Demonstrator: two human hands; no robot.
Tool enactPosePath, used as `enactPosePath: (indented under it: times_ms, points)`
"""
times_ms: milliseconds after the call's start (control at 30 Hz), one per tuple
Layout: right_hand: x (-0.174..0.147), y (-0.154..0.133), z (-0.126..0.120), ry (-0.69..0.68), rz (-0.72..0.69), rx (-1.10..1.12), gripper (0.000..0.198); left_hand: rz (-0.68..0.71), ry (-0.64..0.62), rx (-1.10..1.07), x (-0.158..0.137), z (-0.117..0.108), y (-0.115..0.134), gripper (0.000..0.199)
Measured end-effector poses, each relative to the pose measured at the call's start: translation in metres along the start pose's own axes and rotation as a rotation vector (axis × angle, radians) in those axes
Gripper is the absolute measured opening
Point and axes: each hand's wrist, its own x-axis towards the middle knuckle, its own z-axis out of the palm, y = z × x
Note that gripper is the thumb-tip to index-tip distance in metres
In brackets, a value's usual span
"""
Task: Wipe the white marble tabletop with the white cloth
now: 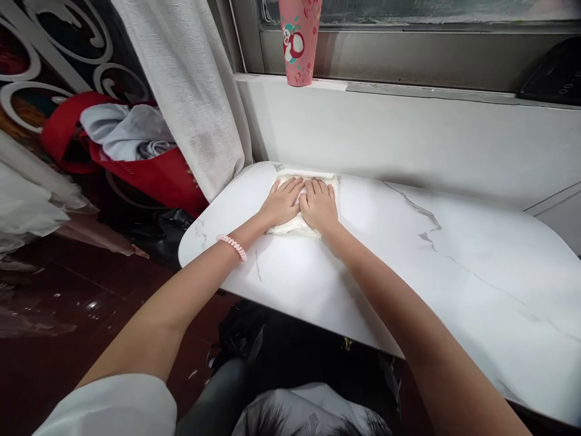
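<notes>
Dark strands of hair (pixel 267 419) are dangling closest to the camera, on the body side of both hands, and a pale shirt front (pixel 313 402) is showing behind them. Ahead, the left hand (pixel 282 203) and the right hand (pixel 318 206) are lying palm down, side by side, on a cream cloth (pixel 295 227); neither is clenching or grasping, since the fingers are stretching out straight and loose across the fabric. Whether the two thumbs are touching, I cannot tell. The cloth is sitting directly beneath both palms, flat on the white desk (pixel 385 260), its borders peeking out beyond the fingertips and below the heels of the hands. Both arms are reaching forward and converging, probably because the cloth is lying toward the desk's far edge, and the paired palms are likely spreading pressure evenly over it. A pink coiled band (pixel 232 247) is circling the arm just behind the left hand, perhaps for safekeeping. Straight beyond the hands, a pink tumbler (pixel 299 45) is standing on the window ledge (pixel 408 92), seemingly out of the way of the arms. Left of the left hand, a curtain (pixel 186 79) is hanging beside the desk's rounded end, and farther left a red bag (pixel 149 181) is holding greyish fabric (pixel 127 130).
</notes>
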Motion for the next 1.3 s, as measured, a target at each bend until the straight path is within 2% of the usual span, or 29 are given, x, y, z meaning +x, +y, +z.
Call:
enactPosePath:
  times_ms: [200,400,567,700,800,900,1167,1300]
  points:
    - [-0.066,-0.017,-0.020,-0.009,-0.038,-0.005,0.052,0.006,-0.012,0.016,-0.064,-0.006,0.036,0.060]
    - [-0.128,-0.011,-0.052,-0.063,-0.123,-0.022,0.052,-0.054,0.019,0.027,-0.116,-0.004,0.094,0.057]
    - [-0.170,-0.002,-0.076,-0.089,-0.160,-0.013,0.054,-0.073,0.003,0.066,-0.145,-0.001,0.137,0.057]
    - [-0.181,0.000,-0.082,-0.109,-0.145,-0.011,0.055,-0.054,-0.019,0.133,-0.149,-0.003,0.149,0.057]
    - [-0.170,0.004,-0.080,-0.112,-0.127,-0.008,0.055,-0.053,-0.070,0.145,-0.136,-0.004,0.146,0.058]
    - [-0.145,0.016,-0.074,-0.101,-0.097,-0.002,0.054,-0.057,-0.107,0.135,-0.108,-0.003,0.138,0.059]
    - [-0.050,0.082,-0.055,-0.013,0.017,0.016,0.050,-0.014,-0.085,0.100,0.014,0.016,0.118,0.058]
    - [-0.011,0.112,-0.047,0.022,0.058,0.003,0.047,0.034,-0.082,0.093,0.065,0.023,0.111,0.059]
